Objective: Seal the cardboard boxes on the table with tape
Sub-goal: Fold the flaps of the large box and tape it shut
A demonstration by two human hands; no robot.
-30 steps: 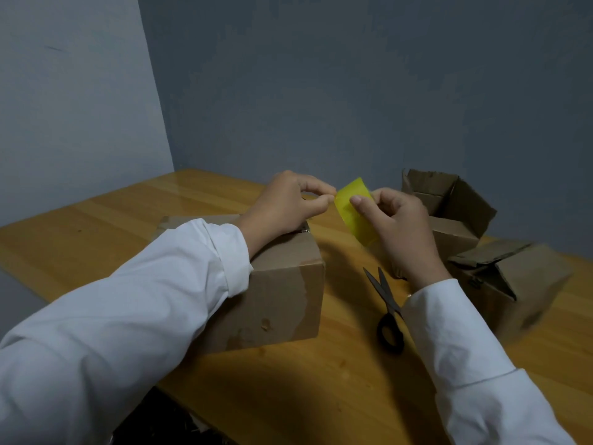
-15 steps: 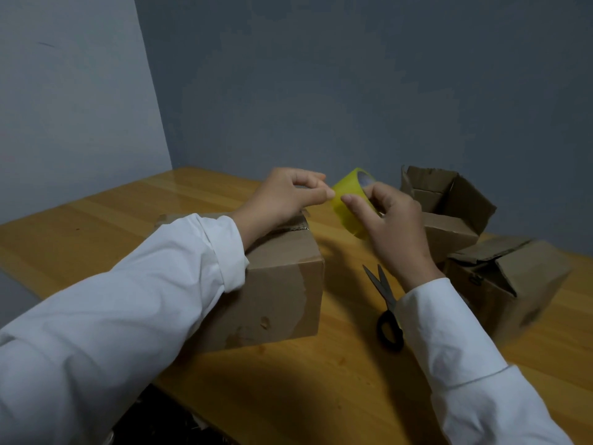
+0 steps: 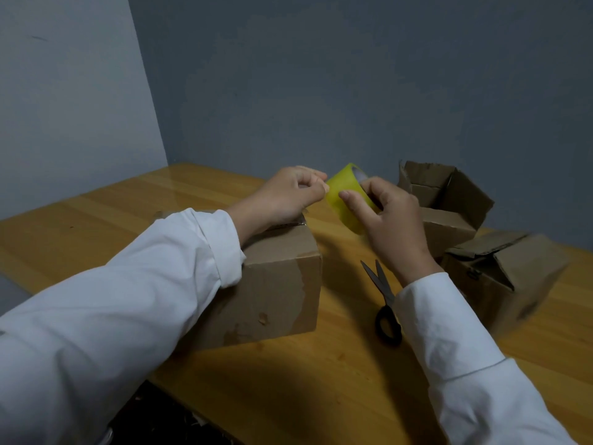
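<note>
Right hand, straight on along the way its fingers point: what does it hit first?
Its fingers already grip the yellow tape roll; the right hand points up-left, so past the roll it would probably meet the left hand at the roll's edge. Depth unclear.

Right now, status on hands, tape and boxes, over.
Right hand grips yellow tape roll; left hand pinches its edge. Closed brown cardboard box under left wrist, untaped. Black scissors lie alongside, clear.
</note>
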